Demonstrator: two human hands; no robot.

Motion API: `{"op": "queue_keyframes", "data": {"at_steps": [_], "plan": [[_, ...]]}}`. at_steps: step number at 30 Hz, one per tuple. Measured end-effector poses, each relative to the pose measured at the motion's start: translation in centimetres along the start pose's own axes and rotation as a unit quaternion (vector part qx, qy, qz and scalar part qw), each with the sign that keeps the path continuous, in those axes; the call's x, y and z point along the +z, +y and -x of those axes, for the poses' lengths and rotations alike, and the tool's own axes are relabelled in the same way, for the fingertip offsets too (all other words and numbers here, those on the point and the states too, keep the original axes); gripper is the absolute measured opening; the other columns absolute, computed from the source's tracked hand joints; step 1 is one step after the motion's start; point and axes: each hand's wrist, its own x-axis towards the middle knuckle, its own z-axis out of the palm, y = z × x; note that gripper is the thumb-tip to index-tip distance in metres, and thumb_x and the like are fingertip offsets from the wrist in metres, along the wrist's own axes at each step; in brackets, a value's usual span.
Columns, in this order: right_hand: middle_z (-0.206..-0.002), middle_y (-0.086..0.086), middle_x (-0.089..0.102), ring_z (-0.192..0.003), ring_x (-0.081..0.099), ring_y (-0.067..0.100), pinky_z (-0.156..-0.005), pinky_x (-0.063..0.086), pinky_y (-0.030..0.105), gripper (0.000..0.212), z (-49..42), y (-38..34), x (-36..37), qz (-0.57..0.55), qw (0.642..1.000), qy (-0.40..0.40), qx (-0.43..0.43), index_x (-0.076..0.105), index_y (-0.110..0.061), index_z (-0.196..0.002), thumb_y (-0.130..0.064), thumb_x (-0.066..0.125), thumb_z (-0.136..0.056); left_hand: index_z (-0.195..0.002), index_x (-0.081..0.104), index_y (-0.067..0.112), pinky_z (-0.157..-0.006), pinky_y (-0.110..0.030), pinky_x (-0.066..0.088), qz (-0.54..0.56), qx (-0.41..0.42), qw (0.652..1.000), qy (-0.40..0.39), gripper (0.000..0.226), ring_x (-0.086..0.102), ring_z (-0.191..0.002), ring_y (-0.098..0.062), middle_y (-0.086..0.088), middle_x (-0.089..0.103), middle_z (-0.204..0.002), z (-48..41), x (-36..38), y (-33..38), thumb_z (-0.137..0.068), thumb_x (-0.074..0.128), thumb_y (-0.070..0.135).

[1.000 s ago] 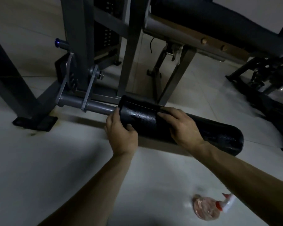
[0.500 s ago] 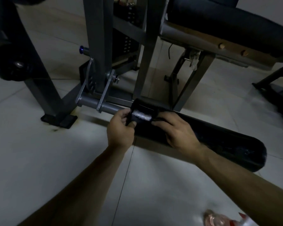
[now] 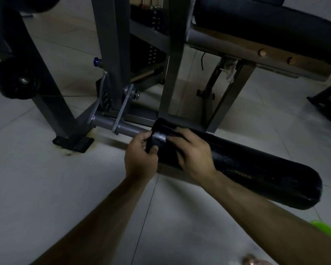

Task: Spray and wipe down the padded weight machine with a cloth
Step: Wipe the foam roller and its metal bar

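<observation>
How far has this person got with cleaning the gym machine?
Done: hard to say; the black roller pad shines near the hands, perhaps from spray. In hand: the left hand grips the pad's end and the right hand rests on top; no cloth shows clearly. Left: the long seat pad above and the other roller at the left show no sign of wiping.

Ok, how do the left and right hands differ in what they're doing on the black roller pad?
The left hand grips the roller pad at its end by the grey bar, thumb in front; the right hand rests on top further along. The left hand's fingers curl round the end; the right hand's stretch toward the left hand. Both touch the same pad.
</observation>
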Motion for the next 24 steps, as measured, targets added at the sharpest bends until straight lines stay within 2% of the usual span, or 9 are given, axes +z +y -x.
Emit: {"op": "queue_keyframes", "data": {"at_steps": [2,4,6,9,12,14,18,21,24], "plan": [[-0.132,0.012,0.063,-0.115,0.064,0.031,-0.092,0.057,0.045,0.035,-2.7,-1.1,1.0,-0.007,1.0,-0.021,-0.008,0.071,-0.011,-0.124,-0.008,0.067,-0.089,-0.135,0.057,0.021,-0.1,-0.044,0.056,-0.013,0.017,1.0,-0.006,0.043,0.06,-0.122,-0.018,0.002,0.062,-0.131,0.1,0.1,0.1,-0.095,0.064,0.009],[-0.131,0.013,0.062,-0.115,0.062,0.032,-0.094,0.055,0.044,0.035,-3.3,-1.2,1.0,-0.01,0.999,-0.04,-0.031,0.07,-0.011,-0.126,-0.014,0.065,-0.092,-0.14,0.053,0.018,-0.104,-0.041,0.051,-0.095,0.073,0.993,0.013,0.046,0.055,-0.129,-0.023,-0.002,0.057,-0.139,0.3,0.3,0.4,-0.095,0.062,0.014],[-0.128,0.015,0.064,-0.117,0.062,0.033,-0.098,0.054,0.042,0.032,-1.7,0.0,-0.3,0.003,0.998,-0.044,-0.044,0.072,-0.01,-0.123,-0.014,0.063,-0.092,-0.149,0.046,0.014,-0.114,-0.042,0.04,-0.197,0.158,0.968,0.013,0.061,0.041,-0.142,-0.027,-0.007,0.046,-0.154,0.8,1.0,1.1,-0.091,0.066,0.017],[-0.128,0.018,0.065,-0.124,0.061,0.034,-0.104,0.051,0.042,0.037,3.1,3.5,-3.4,0.039,0.998,-0.033,-0.022,0.074,-0.007,-0.119,0.0,0.066,-0.084,-0.153,0.04,0.013,-0.123,-0.048,0.022,-0.282,0.255,0.923,-0.06,0.078,0.024,-0.153,-0.026,-0.006,0.033,-0.164,1.7,2.9,2.3,-0.086,0.074,0.034],[-0.134,0.018,0.063,-0.129,0.06,0.033,-0.107,0.051,0.045,0.039,8.6,7.2,-7.4,0.069,0.997,-0.026,0.03,0.074,-0.006,-0.121,0.001,0.058,-0.086,-0.153,0.041,0.016,-0.126,-0.047,0.012,-0.32,0.277,0.897,-0.129,0.091,0.02,-0.154,-0.023,-0.001,0.032,-0.165,2.8,5.2,3.2,-0.078,0.08,0.047],[-0.136,0.017,0.062,-0.13,0.06,0.032,-0.104,0.052,0.047,0.039,11.6,8.7,-9.5,0.077,0.995,-0.004,0.071,0.074,-0.006,-0.123,0.001,0.055,-0.089,-0.154,0.04,0.018,-0.126,-0.044,0.007,-0.342,0.27,0.888,-0.147,0.095,0.019,-0.154,-0.022,0.001,0.032,-0.164,3.2,6.3,3.4,-0.075,0.082,0.05],[-0.131,0.018,0.063,-0.125,0.063,0.031,-0.104,0.053,0.041,0.043,12.0,7.8,-9.0,0.054,0.987,0.057,0.143,0.075,-0.005,-0.121,0.006,0.056,-0.084,-0.147,0.049,0.017,-0.124,-0.049,0.021,-0.364,0.267,0.884,-0.122,0.092,0.032,-0.149,-0.026,0.0,0.045,-0.157,3.2,7.1,3.2,-0.068,0.09,0.038],[-0.127,0.021,0.065,-0.117,0.066,0.035,-0.097,0.056,0.042,0.039,7.5,5.1,-5.0,0.02,0.993,0.044,0.106,0.075,-0.005,-0.119,0.0,0.058,-0.084,-0.147,0.049,0.014,-0.123,-0.051,0.024,-0.359,0.274,0.885,-0.115,0.089,0.033,-0.148,-0.027,-0.003,0.047,-0.156,3.0,7.2,2.9,-0.07,0.088,0.035],[-0.127,0.021,0.065,-0.116,0.065,0.034,-0.095,0.056,0.043,0.032,4.9,3.7,-2.8,0.007,0.998,0.026,0.056,0.074,-0.006,-0.119,-0.01,0.07,-0.087,-0.152,0.04,0.009,-0.123,-0.053,0.024,-0.344,0.265,0.895,-0.098,0.09,0.03,-0.15,-0.027,-0.008,0.045,-0.156,3.0,7.5,3.1,-0.076,0.084,0.034]]}}
